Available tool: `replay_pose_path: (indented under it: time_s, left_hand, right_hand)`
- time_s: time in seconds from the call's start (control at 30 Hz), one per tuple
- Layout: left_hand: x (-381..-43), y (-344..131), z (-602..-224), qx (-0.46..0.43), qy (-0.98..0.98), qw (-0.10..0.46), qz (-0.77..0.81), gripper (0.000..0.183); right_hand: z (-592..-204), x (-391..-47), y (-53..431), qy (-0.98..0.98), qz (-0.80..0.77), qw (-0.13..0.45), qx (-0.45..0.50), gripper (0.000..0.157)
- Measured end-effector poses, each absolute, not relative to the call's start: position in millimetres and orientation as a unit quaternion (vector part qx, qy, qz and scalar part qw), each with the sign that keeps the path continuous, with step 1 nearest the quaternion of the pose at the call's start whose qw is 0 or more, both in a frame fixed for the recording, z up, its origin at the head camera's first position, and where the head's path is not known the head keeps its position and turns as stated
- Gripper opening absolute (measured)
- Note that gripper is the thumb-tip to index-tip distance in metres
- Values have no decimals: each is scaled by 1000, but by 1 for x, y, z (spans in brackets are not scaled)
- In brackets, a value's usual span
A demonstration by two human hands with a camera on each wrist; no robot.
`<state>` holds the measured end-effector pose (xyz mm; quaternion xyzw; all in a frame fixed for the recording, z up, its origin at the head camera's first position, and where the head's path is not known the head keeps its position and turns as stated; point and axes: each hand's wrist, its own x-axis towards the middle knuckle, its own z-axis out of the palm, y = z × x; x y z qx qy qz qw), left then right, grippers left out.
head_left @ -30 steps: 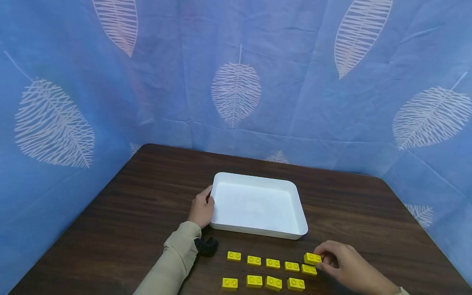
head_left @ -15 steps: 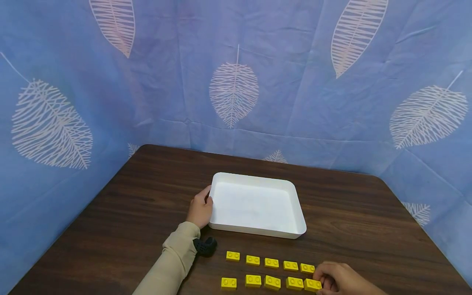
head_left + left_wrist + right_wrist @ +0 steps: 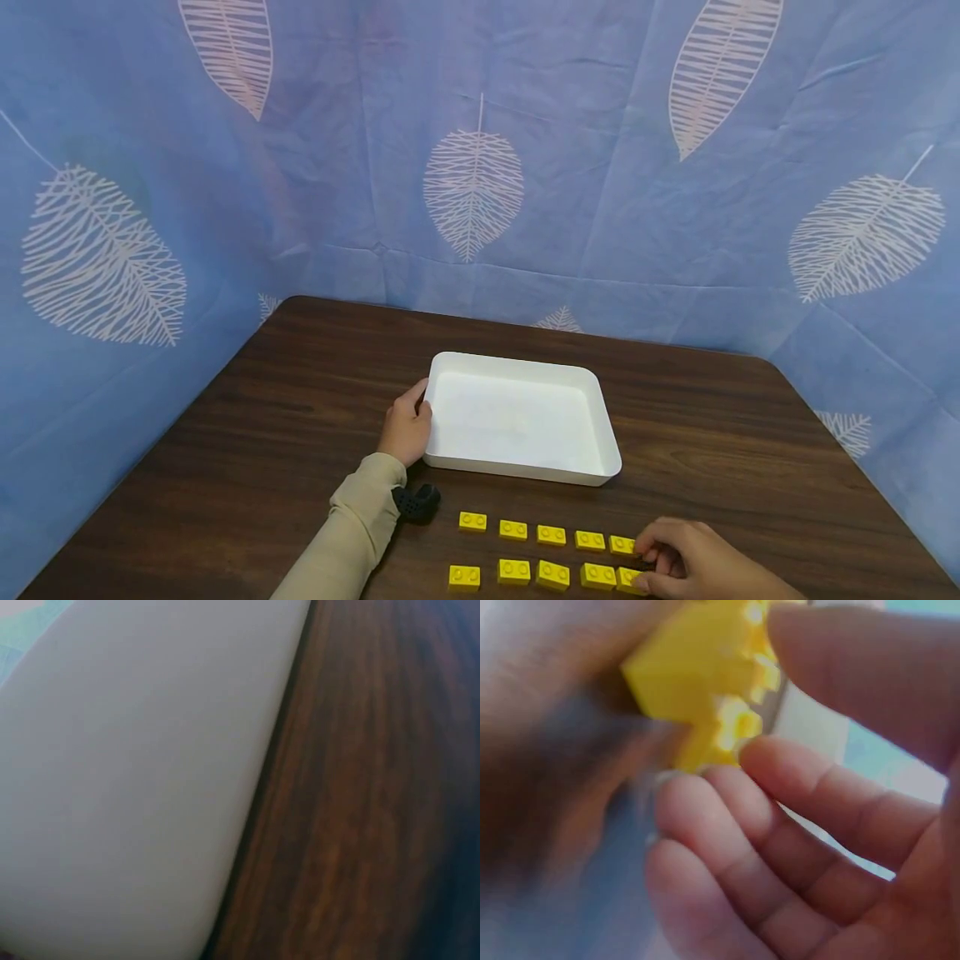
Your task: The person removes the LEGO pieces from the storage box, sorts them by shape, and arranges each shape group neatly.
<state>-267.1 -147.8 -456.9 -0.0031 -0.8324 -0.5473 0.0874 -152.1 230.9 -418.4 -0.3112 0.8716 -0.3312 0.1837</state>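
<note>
In the head view my left hand [image 3: 407,427] holds the left edge of a white rectangular tray [image 3: 525,471], thumb at the rim; the other fingertips are hidden. The tray's outer wall [image 3: 142,780] fills much of the left wrist view. Yellow two-stud toy bricks lie in two rows in front of the tray. My right hand [image 3: 693,558] is at the right end of these rows, thumb and index finger apart. Just beyond them are the front row's end brick [image 3: 627,581] and the back row's end brick [image 3: 622,545]. Blurred yellow bricks [image 3: 679,675] show past the fingertips in the right wrist view.
The dark wooden table [image 3: 300,367] carries everything. A blue cloth [image 3: 600,183] with white leaf prints hangs behind and at both sides. A black band [image 3: 417,502] sits at the left wrist, close to the leftmost brick of the back row [image 3: 472,522].
The right hand brought a brick down toward the near side and set it at the right end of the front row. Its thumb and index finger then parted. The left hand stayed at the tray.
</note>
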Motion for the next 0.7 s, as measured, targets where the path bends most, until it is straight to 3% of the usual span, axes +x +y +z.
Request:
replay_pose_path:
  time_s: [0.2,0.37,0.5,0.7]
  left_hand:
    - [-267,-146,-457,1,-834,85,-545,43]
    - [-266,-147,-458,10,-833,82,-546,43]
    - [-267,-148,-460,11,-832,90,-547,42]
    - [-274,-149,-461,18,-830,92,-550,42]
  right_hand:
    - [-400,-171,217,920,-293,73,-251,25]
    - [-392,-194,205,944,-263,-7,-197,22]
    - [-392,-211,203,953,-249,-31,-172,25]
    - [-396,-242,200,964,-223,-50,-139,45]
